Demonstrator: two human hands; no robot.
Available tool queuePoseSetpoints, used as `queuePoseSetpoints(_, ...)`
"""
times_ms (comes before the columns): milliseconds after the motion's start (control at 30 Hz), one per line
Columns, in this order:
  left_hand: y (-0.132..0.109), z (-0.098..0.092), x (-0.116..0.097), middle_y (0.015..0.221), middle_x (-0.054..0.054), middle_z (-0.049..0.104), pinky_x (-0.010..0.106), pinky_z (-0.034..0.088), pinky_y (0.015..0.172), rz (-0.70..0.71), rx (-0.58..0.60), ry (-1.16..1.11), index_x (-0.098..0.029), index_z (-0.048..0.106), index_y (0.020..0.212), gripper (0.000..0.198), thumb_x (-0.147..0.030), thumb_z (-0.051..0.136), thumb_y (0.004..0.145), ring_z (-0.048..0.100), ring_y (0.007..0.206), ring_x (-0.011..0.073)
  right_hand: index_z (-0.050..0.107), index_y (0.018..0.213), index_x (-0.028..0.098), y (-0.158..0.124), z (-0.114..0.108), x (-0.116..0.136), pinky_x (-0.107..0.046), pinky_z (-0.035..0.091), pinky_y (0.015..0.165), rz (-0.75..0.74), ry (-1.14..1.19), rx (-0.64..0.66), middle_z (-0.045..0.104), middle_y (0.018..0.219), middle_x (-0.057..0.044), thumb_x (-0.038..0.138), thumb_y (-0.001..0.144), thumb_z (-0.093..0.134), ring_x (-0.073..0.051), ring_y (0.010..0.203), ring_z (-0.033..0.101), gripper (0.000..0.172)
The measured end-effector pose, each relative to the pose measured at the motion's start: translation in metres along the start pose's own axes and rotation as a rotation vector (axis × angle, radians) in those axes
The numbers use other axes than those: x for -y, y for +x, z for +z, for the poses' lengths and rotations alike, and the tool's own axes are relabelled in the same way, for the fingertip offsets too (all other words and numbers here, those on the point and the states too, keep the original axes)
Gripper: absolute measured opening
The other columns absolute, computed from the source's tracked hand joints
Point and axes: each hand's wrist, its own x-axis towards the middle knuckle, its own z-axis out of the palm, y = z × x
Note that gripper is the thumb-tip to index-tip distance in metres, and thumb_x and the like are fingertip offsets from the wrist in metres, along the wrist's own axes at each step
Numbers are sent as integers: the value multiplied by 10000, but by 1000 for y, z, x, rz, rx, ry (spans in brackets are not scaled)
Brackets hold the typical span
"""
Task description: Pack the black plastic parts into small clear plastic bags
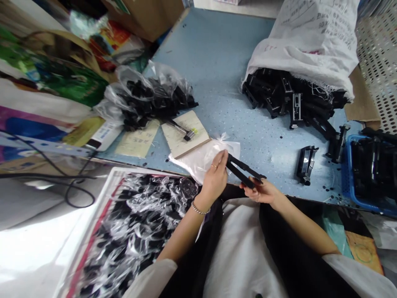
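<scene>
Between my two hands is a long black plastic part (241, 173) with two parallel arms, held just over the table's front edge. My left hand (217, 174) is closed on its upper left end, fingers pressed together. The fingers of my right hand (259, 191) pinch the lower right end from below. Under and beside my left hand lies a white plastic bag (198, 159). Behind it a hammer (188, 134) rests on a pale wooden block (176, 140). A single black part (306, 163) lies to the right of my right hand.
A white woven sack (307, 45) spills black parts (294, 103) at the back right. At the right edge stands a blue basket (345, 174) of black parts. Bagged black parts (151, 95) lie at the left; a box (102, 198) of wrapped parts stands below.
</scene>
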Motion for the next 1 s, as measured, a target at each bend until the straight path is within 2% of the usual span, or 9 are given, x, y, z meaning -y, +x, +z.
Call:
queuePoseSetpoints(133,-11,1,-17,1539,130,507,377,497,1154,240,82,-129,-274,200,1643,730,-33,347,970,521,1410,221,645,807,147,14,6,11,-131,317,376,-107,-84,-21,535,556,37,408,801,815,-47,447,375,311)
queuePoseSetpoints(233,-11,-4,-9,1526,131,514,389,492,1158,156,28,-161,-294,233,1637,697,-84,401,993,530,1398,231,659,844,165,9,14,18,-124,316,388,-193,-93,-12,521,559,55,422,752,854,-45,454,347,336)
queuePoseSetpoints(333,-2,-4,8,1538,160,482,406,504,1137,59,-74,-118,-285,231,1637,692,-105,433,1000,524,1400,253,676,905,147,0,21,19,-127,277,358,-186,-46,89,438,532,78,506,782,809,-51,444,259,403)
queuePoseSetpoints(433,8,1,17,1551,173,457,402,521,1112,70,-204,-71,-279,185,1646,726,-89,441,994,508,1415,264,669,920,132,2,24,15,-133,278,359,-129,-57,229,410,508,82,510,856,731,-59,439,226,389)
queuePoseSetpoints(500,10,5,13,1552,177,459,391,513,1121,126,-267,-36,-266,164,1651,742,-70,436,989,509,1416,264,664,927,127,8,23,12,-138,279,370,-123,-102,248,416,508,83,526,861,715,-56,443,230,407)
queuePoseSetpoints(667,-1,3,-16,1467,144,569,358,527,1110,411,-94,-126,-258,147,1653,775,-30,423,966,585,1340,225,597,774,181,21,22,18,-183,301,411,-432,-413,-157,476,547,57,520,804,733,-67,460,361,366)
queuePoseSetpoints(833,2,-3,-28,1466,184,539,428,555,1077,329,107,-215,-199,217,1628,721,-175,507,969,563,1352,272,606,803,203,22,36,25,-248,412,557,-735,-1062,-619,563,657,33,420,848,670,-122,585,491,231)
queuePoseSetpoints(900,12,-7,-23,1369,161,610,419,564,1057,342,124,-193,-196,407,1532,580,-215,552,971,617,1270,257,636,898,206,22,45,28,-279,458,645,-788,-1183,-601,622,747,11,391,873,629,-148,675,547,187)
queuePoseSetpoints(1000,45,-28,3,1190,96,692,403,566,1034,327,54,-91,-224,634,1262,296,-186,538,984,672,1137,218,636,1189,215,21,55,36,-330,520,776,-787,-1103,-359,711,1011,-49,409,897,611,-177,847,634,352)
